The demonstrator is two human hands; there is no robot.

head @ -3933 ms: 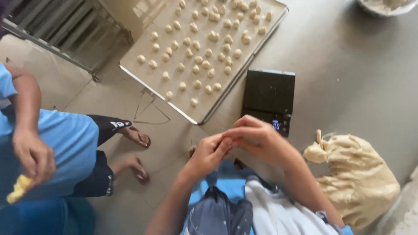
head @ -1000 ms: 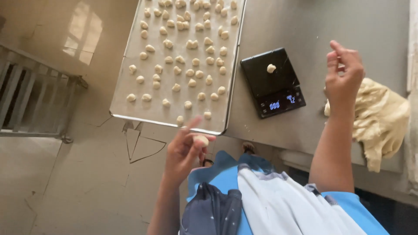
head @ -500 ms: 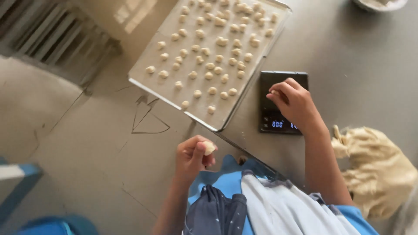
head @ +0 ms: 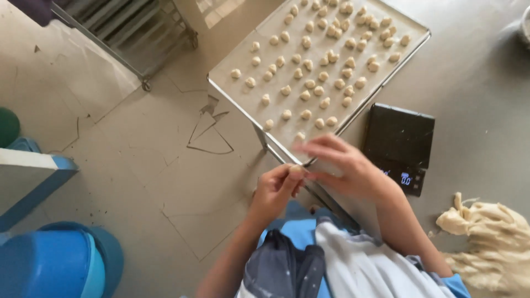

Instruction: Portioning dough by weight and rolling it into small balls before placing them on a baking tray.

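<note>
- Hands meet just below the near corner of the baking tray: your left hand is curled nearly closed, pinching a small dough piece at its fingertips; your right hand lies over it with fingers loosely spread (motion blur, so I cannot tell whether it grips the piece too).
- Risk, as I judge it: the piece sits past the table edge, above the cracked floor. A loose pinch during the hand-to-hand contact could drop it there.
- Second risk: the tray's near corner overhangs the table; a knock from your right wrist could shift it and disturb the rows of dough balls.
- Around you: black digital scale just right of the hands, its platform bare; bulk dough mass at far right.
- Off the table: wheeled wire rack upper left, blue bucket lower left, both well apart from the hands.
</note>
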